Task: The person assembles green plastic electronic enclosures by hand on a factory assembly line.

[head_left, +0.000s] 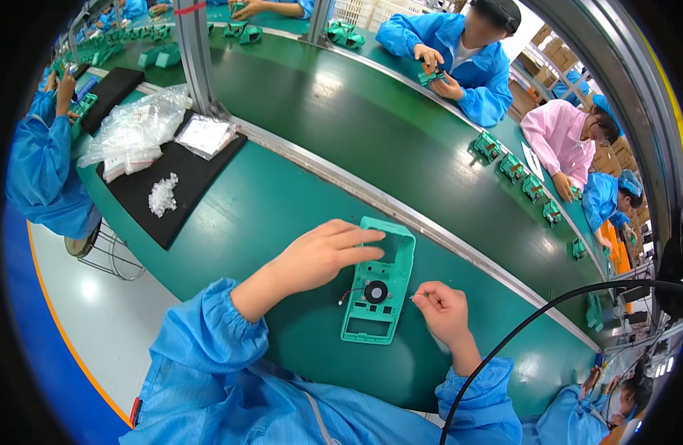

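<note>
A green plastic housing [398, 297] lies on the green table in front of me, with a window at each end. A small round black fan [375, 292] sits in its middle, and a thin wire with a white connector [340, 302] trails off its left side. My left hand [315, 256] reaches over the housing's upper left edge, fingers stretched and apart above the far window. Just right of the housing, my right hand [443, 310] is closed in a pinch. A tiny pale bit shows at its fingertips, too small to name.
On a black mat [137, 211] at the left lie a pile of small clear pieces [162, 196], plastic bags [137, 130] and a flat clear packet [206, 136]. A metal post [196, 59] stands behind them. Beyond a metal rail, green assemblies [512, 168] line the conveyor; co-workers sit around. A black cable [549, 304] arches at right.
</note>
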Available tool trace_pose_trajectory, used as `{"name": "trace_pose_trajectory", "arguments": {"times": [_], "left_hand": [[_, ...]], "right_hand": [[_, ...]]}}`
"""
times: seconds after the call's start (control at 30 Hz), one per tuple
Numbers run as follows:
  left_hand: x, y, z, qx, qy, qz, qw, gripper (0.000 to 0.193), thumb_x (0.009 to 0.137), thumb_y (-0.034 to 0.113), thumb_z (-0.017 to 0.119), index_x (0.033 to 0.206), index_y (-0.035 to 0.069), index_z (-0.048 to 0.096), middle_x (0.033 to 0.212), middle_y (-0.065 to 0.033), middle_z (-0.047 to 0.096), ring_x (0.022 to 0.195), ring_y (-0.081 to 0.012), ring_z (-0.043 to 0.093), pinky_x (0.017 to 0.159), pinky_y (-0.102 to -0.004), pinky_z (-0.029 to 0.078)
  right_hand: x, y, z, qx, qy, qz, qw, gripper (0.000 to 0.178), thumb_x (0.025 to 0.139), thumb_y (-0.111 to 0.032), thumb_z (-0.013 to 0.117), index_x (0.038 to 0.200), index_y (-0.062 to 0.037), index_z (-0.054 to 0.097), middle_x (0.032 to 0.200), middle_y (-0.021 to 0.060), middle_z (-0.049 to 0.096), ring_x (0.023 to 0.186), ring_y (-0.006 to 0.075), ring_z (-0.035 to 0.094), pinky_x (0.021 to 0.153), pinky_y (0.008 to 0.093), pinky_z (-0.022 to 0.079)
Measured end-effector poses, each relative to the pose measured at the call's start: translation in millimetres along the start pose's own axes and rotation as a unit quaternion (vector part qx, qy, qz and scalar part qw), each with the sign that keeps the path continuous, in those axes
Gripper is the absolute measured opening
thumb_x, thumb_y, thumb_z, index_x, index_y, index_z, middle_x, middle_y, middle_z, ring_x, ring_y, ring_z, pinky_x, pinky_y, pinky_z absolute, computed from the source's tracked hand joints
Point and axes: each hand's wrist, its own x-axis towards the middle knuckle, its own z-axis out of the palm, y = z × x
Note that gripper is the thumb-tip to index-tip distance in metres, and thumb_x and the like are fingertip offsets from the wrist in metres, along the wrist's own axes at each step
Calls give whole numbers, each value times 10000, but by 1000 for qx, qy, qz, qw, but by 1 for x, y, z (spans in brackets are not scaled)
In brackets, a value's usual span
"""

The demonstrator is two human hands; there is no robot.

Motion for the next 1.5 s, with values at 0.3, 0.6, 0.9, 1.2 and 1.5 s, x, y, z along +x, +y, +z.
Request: {"name": "trace_pose_trajectory", "arguments": {"times": [0.3,0.6,0.9,1.2,1.5], "left_hand": [[-49,124,56,-45,-83,-105,990,490,656,148,583,1132,142,468,1276,-105,335,1070,-289,398,896,-410,325],[-56,125,69,10,-105,-118,987,543,689,261,580,1201,177,418,1336,-90,252,1119,-302,351,929,-414,289],[-56,124,71,5,-95,-117,989,547,689,263,580,1198,141,421,1343,-102,231,1124,-308,348,921,-423,295],[-58,123,73,13,-86,-117,989,504,693,253,571,1161,109,453,1328,-110,254,1126,-310,348,913,-427,304],[-56,123,72,24,-86,-112,990,486,682,265,579,1124,89,481,1327,-115,257,1131,-311,345,916,-425,304]], "right_hand": [[62,-31,12,-300,-129,-174,929,116,725,-152,555,662,-57,534,524,98,520,518,278,545,459,366,422],[71,-38,23,-433,-210,-129,867,145,704,-139,550,597,-47,516,513,122,529,500,282,551,434,366,415],[76,-43,26,-475,-217,-112,845,132,694,-145,560,613,-44,538,523,129,540,505,280,560,442,367,417],[81,-49,29,-498,-261,-82,823,125,697,-140,557,647,-26,548,553,137,559,513,289,567,439,369,425],[80,-42,28,-505,-243,-105,821,154,694,-185,585,647,-44,546,501,126,525,471,292,541,422,384,404]]}}
